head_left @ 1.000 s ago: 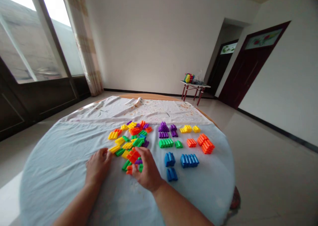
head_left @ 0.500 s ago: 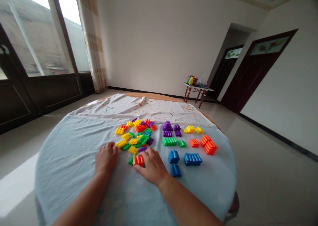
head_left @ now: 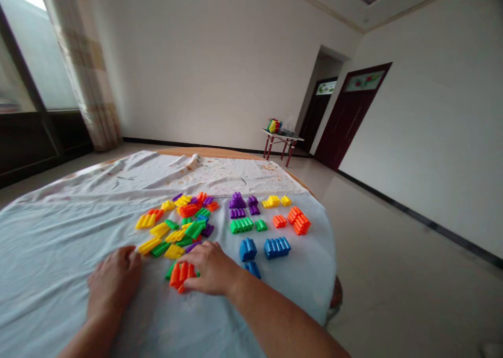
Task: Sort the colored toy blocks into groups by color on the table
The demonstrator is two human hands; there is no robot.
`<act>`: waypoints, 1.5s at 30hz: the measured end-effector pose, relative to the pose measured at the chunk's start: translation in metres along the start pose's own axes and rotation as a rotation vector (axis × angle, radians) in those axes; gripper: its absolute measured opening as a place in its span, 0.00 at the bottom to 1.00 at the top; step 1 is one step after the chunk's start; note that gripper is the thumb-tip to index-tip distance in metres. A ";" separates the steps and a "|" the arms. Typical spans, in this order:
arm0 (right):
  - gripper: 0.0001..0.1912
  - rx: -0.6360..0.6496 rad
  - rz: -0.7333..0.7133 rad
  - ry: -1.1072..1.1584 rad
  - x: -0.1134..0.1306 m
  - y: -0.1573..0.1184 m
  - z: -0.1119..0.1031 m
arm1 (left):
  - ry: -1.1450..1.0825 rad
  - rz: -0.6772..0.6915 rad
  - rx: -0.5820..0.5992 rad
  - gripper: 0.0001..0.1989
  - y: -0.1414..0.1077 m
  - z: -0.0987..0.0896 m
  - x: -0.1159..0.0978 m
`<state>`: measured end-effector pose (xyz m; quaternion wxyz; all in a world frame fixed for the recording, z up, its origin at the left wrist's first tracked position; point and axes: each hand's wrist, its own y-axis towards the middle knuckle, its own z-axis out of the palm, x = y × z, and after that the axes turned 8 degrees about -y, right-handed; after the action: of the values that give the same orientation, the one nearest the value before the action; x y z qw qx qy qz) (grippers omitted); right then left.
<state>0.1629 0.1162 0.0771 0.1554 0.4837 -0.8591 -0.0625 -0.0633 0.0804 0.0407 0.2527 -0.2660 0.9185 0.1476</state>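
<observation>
My right hand [head_left: 210,269] has its thumb and fingers round an orange ribbed plastic block [head_left: 182,277], low at the near end of a mixed pile. A bit of green block [head_left: 170,270] shows beside it. My left hand [head_left: 115,279] lies on the cloth left of the pile, holding nothing, its fingers loosely bent and partly hidden. Closest to its fingertips is a yellow block [head_left: 149,245]. The pile between and beyond my hands mixes yellow, green, orange and purple blocks, among them a green one [head_left: 195,228].
Right of the pile stand groups sorted by colour: purple [head_left: 237,201], green [head_left: 241,225], yellow [head_left: 271,202], orange [head_left: 299,220] and blue [head_left: 277,247]. A light blue cloth [head_left: 66,232] covers the round table. Against the far wall is a small table [head_left: 283,136] with bags.
The view has turned right, so everything sits further left. My right hand has drawn the orange block slightly nearer, tilting it. My left hand stays on the cloth.
</observation>
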 end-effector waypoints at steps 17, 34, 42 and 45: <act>0.24 0.186 0.595 -0.393 -0.194 -0.090 -0.113 | 0.114 0.092 -0.089 0.28 0.036 0.046 0.060; 0.21 0.334 0.615 -0.426 -0.221 -0.093 -0.094 | 0.118 0.057 -0.074 0.30 0.032 0.037 0.051; 0.28 0.209 0.570 -0.402 -0.202 -0.090 -0.108 | 0.027 0.022 -0.017 0.28 0.007 0.007 0.006; 0.26 -0.011 0.430 -0.266 -0.164 -0.074 -0.106 | 0.011 0.022 -0.026 0.25 0.002 0.005 0.000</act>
<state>0.3370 0.2216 0.1240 0.0532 0.2768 -0.9547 -0.0958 -0.0627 0.0838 0.0370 0.2428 -0.2601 0.9206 0.1609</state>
